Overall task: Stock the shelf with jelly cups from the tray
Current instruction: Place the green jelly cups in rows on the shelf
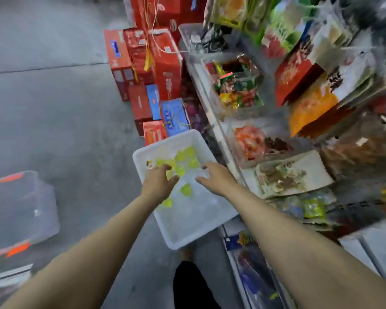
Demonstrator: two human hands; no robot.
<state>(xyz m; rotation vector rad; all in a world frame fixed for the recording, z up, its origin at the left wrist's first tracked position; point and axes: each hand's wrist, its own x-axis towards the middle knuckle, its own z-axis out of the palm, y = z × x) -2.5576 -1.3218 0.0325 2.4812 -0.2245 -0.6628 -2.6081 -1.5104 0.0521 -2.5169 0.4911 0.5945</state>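
Grey concrete floor [54, 108]; red boxes [152, 63] stacked beside it.

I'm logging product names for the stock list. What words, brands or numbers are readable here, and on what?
None can be read.
Red gift boxes: print blurred.
Blue box: print blurred.
Hanging snack bags: labels blurred.
White tray and yellow jelly cups: no visible text.

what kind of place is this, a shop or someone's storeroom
Most likely a small snack or grocery shop. A shelf on the right holds clear tubs and hanging packets of sweets, red gift boxes are stacked on the concrete floor, and both hands reach into a white tray of yellow jelly cups.
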